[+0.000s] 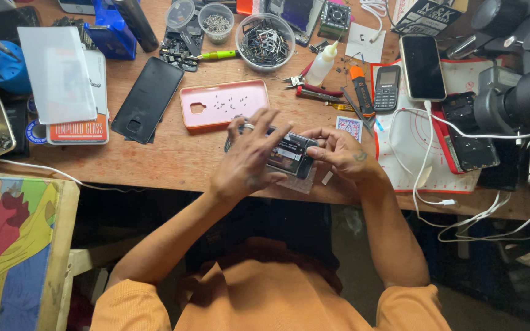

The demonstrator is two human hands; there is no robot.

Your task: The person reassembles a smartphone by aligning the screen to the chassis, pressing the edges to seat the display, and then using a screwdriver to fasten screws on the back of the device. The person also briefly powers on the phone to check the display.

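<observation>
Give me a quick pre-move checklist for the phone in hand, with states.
1. Both hands on the phone: ok, left hand spread over it, right hand at its right end.
2. Phone over the wooden table, not past the edge: ok.
3. Tiny screws kept in the pink case: ok.
4. Pliers within reach: ok.
5. White cable away from the hands: ok.
6. Grip firmness: cannot tell.
</observation>
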